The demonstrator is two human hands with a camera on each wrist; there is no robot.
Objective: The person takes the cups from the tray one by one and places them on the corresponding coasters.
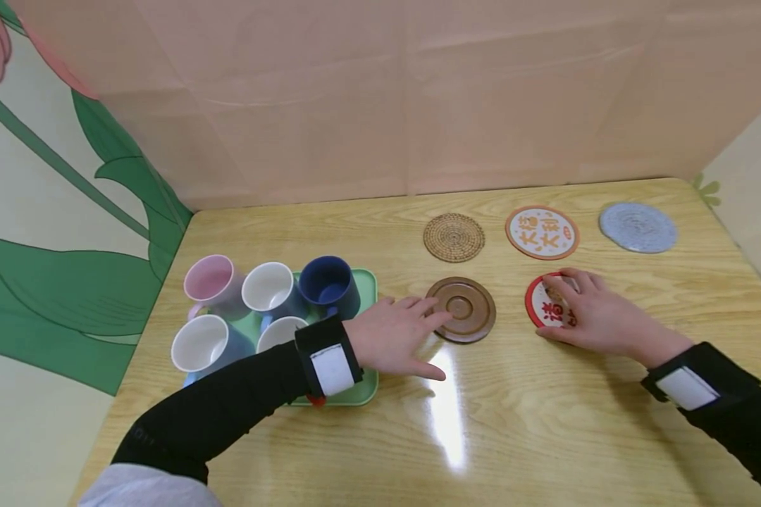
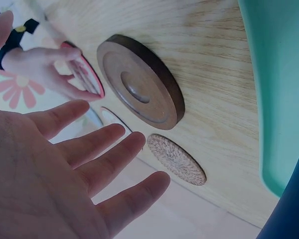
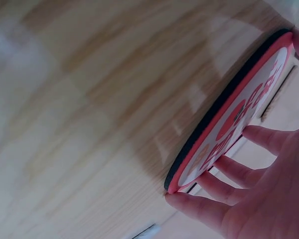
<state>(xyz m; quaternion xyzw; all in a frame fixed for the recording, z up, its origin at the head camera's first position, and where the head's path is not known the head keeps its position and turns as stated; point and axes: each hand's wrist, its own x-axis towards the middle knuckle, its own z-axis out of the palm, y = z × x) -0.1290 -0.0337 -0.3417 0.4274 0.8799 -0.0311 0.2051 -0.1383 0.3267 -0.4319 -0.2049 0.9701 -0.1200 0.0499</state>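
My right hand (image 1: pixel 599 317) spans a round red-rimmed coaster (image 1: pixel 537 304) at the table's right, thumb at its near edge and fingertips along other parts of the rim. In the right wrist view the coaster (image 3: pixel 229 119) shows a dark underside and red lettering; it lies on or very close to the table. My left hand (image 1: pixel 393 334) hovers palm down with spread fingers, holding nothing. Beside its fingertips lies a brown wooden coaster (image 1: pixel 475 320) with ringed grooves, which the left wrist view (image 2: pixel 124 69) shows apart from the fingers.
Behind are a woven coaster (image 1: pixel 454 238), an orange-rimmed coaster (image 1: pixel 542 232) and a blue-grey coaster (image 1: pixel 638 227). At left, a green tray (image 1: pixel 368 384) carries several mugs, including a navy mug (image 1: pixel 330 282) and a pink mug (image 1: pixel 212 282). My left forearm crosses over the tray.
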